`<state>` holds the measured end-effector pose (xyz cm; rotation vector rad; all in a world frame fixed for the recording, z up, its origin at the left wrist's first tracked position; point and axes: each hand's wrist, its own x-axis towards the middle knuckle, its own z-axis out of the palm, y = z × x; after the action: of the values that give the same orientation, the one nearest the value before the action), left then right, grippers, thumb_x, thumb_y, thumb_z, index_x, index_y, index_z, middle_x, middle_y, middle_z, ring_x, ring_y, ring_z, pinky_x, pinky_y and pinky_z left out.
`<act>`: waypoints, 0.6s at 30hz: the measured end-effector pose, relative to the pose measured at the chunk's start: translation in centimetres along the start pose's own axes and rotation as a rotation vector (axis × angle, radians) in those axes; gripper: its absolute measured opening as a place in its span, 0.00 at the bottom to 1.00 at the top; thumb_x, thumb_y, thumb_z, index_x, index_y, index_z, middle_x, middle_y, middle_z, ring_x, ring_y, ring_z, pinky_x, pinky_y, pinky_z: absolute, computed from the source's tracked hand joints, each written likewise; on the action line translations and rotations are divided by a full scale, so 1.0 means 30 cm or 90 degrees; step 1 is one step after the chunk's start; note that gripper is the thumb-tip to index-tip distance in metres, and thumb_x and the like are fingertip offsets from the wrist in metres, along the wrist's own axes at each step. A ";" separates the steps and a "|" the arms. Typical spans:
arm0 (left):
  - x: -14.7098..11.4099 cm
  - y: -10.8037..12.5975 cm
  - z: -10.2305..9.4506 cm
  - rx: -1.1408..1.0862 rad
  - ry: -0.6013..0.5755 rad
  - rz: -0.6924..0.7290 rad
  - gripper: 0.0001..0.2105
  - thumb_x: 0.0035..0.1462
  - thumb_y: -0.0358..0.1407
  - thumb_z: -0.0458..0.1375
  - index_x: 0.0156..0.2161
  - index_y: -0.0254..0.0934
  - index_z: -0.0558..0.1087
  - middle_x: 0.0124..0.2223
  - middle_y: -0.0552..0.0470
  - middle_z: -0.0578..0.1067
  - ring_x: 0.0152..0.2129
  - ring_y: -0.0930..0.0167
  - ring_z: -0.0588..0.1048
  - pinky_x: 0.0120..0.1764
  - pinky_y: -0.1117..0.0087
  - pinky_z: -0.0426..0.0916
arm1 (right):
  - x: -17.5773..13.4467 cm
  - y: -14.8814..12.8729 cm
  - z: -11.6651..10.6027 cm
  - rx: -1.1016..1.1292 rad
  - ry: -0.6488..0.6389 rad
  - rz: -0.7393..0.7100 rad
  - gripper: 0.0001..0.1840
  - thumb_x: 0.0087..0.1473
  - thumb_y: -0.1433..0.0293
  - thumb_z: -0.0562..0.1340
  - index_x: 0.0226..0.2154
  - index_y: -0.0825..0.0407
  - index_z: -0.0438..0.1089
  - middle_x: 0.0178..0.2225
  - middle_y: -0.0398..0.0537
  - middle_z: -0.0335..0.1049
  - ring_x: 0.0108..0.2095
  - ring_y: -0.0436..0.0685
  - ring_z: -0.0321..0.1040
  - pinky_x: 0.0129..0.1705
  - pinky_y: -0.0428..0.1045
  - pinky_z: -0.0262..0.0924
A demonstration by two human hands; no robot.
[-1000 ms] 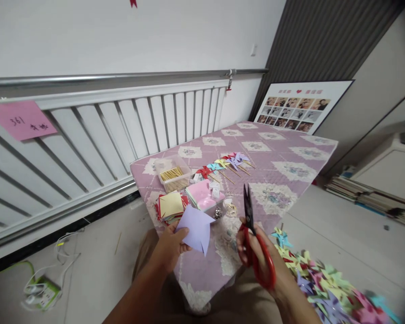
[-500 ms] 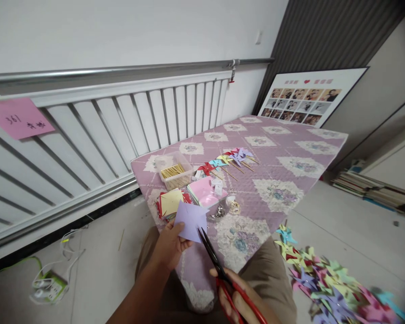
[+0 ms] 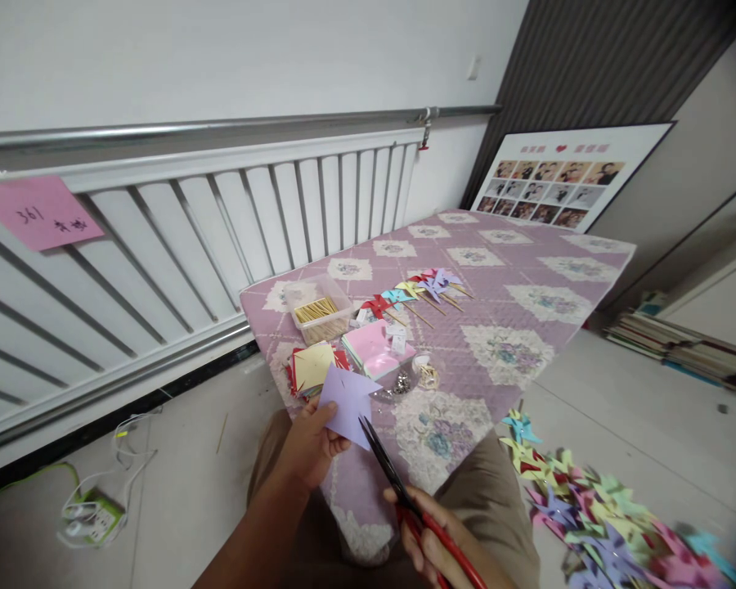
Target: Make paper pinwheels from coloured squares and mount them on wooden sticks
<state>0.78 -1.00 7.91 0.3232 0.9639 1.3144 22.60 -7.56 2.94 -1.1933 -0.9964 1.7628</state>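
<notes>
Between thumb and fingers, my left hand (image 3: 314, 442) pinches a purple paper square (image 3: 348, 405) over the near end of the table. Cuts run in from its corners, and one flap stands out at the upper right. Around the red handles of black-bladed scissors (image 3: 383, 454) my right hand (image 3: 433, 536) is closed. The blades look nearly together, their tips at the paper's right edge. Just beyond my left hand lies a stack of cut paper squares (image 3: 312, 364), yellow on top of red. Pink paper sheets (image 3: 371, 343) lie to its right.
A plastic box of sticks (image 3: 316, 311) stands near the radiator (image 3: 221, 221). Finished pinwheels (image 3: 410, 290) lie in a row on the patterned tablecloth (image 3: 503, 348). Small metal fasteners (image 3: 401, 382) and a little round container (image 3: 426, 372) sit nearer me. More pinwheels (image 3: 613, 515) are heaped at lower right.
The scissors have closed along the purple paper's right side, and a cut there now separates a flap more plainly. My left hand has barely moved. The view has shifted slightly.
</notes>
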 end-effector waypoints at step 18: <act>0.009 -0.019 -0.006 -0.035 0.017 -0.001 0.15 0.44 0.34 0.67 0.37 0.35 0.69 0.23 0.56 0.74 0.16 0.76 0.71 0.20 0.77 0.68 | 0.024 -0.012 -0.011 0.013 -0.028 -0.004 0.16 0.61 0.64 0.61 0.50 0.50 0.67 0.51 0.50 0.68 0.47 0.59 0.69 0.46 0.56 0.68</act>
<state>1.01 -0.96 7.31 0.2637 0.9483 1.3449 22.80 -6.71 2.93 -1.1425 -1.0040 1.7970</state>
